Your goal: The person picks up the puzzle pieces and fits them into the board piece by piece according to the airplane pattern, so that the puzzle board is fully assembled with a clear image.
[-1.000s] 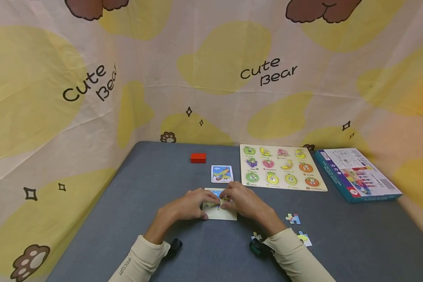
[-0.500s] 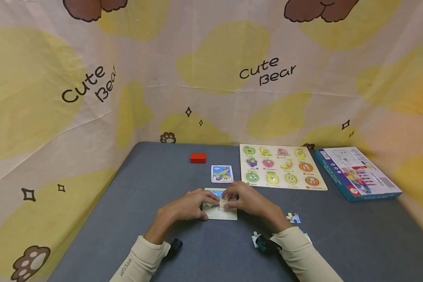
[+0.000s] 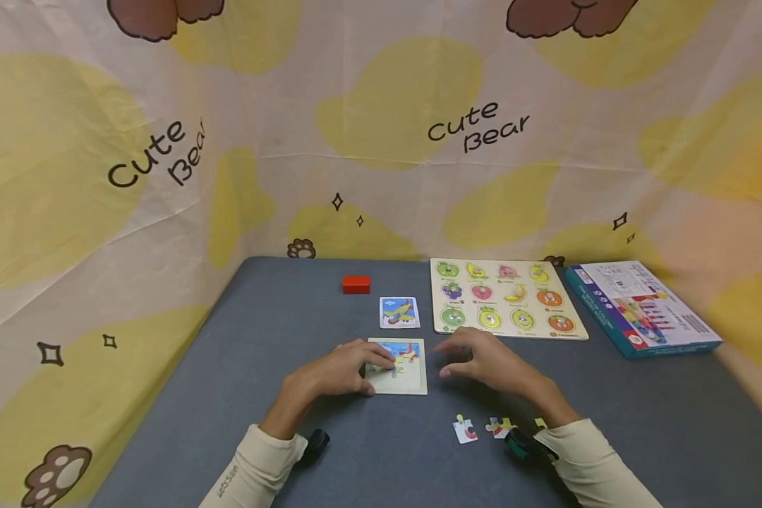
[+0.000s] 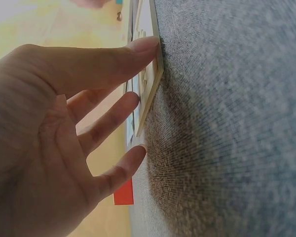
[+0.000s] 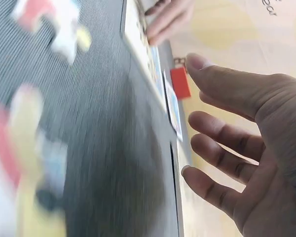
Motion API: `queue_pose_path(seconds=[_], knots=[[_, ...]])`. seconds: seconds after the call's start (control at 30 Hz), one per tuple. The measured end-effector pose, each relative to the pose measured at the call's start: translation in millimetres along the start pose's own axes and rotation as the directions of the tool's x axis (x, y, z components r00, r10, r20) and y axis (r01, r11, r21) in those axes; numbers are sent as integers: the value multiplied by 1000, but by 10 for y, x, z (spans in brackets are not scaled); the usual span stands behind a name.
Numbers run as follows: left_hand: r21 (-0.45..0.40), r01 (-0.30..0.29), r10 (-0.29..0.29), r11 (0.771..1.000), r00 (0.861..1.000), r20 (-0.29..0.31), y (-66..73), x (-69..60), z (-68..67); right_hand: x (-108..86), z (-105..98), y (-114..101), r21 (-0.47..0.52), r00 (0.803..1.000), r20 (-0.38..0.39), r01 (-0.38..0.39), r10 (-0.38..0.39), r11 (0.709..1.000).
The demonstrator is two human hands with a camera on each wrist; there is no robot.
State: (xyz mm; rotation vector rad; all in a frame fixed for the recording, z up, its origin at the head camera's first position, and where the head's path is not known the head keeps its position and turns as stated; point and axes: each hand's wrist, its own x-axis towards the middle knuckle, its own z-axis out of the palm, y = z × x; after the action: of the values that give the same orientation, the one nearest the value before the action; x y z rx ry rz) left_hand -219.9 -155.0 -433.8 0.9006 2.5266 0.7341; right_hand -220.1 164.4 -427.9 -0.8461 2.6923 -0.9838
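Observation:
A small pale puzzle board [image 3: 409, 384], with part of an airplane picture filled in at its top, lies flat on the table. My left hand [image 3: 330, 370] rests on its left side, thumb at the near edge and index finger over the pieces. In the left wrist view the thumb touches the board's edge [image 4: 153, 89], fingers spread. To the board's right my right hand [image 3: 495, 363] hovers with nothing in it, fingers loosely bent. Below lie loose jigsaw pieces: a white one [image 3: 465, 430], a colourful one [image 3: 499, 427], and a third partly covered by the right wrist.
Behind the board lies an airplane picture card [image 3: 399, 312], with a red block [image 3: 356, 285] farther back. A fruit-picture board [image 3: 571, 329] stands at the back right beside a teal-edged box [image 3: 673, 346]. Patterned cloth walls [image 3: 381, 141] close off the far and left sides.
My right hand has let go at the puzzle board and drawn back to the right, its fingers spreading. The left hand has stayed in place. More loose pieces show beside the right wrist.

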Motion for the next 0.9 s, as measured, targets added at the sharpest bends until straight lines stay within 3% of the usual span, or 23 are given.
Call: queue_pose_path(seconds=[0.37,0.9], knots=[[-3,-13,13,1000,1000,-12,7,-19,-7,-433,-254,294,-44,996,-73,-44,41,998],[-10,-11,10,1000,1000,-5,19,-22,-20,-860,-453,603,-100,987,-59,-158,153,982]])
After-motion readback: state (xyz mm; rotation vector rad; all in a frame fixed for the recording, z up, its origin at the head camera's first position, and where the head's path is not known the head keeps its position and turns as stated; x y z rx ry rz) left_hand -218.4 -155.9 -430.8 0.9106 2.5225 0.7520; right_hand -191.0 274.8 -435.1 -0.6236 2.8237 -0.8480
